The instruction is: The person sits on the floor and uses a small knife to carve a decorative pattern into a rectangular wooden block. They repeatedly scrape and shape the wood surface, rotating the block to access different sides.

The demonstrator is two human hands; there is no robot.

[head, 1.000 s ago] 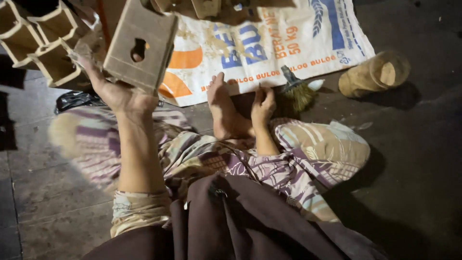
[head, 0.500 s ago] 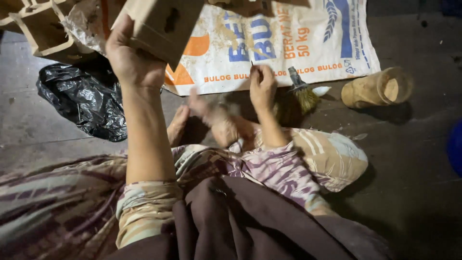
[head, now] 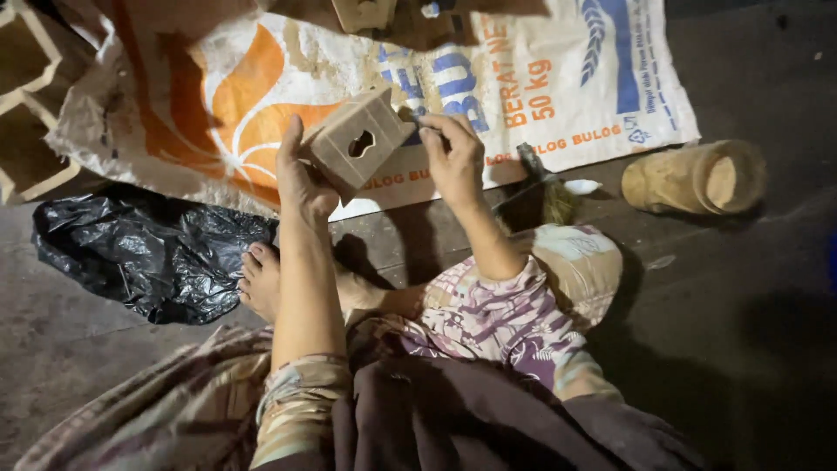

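Hands hold hollow wooden box.

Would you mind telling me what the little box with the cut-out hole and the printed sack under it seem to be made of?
The box looks like bare unfinished wood or fibreboard: matte tan, raw edges. The sack appears to be woven plastic: white, creased, faintly shiny.
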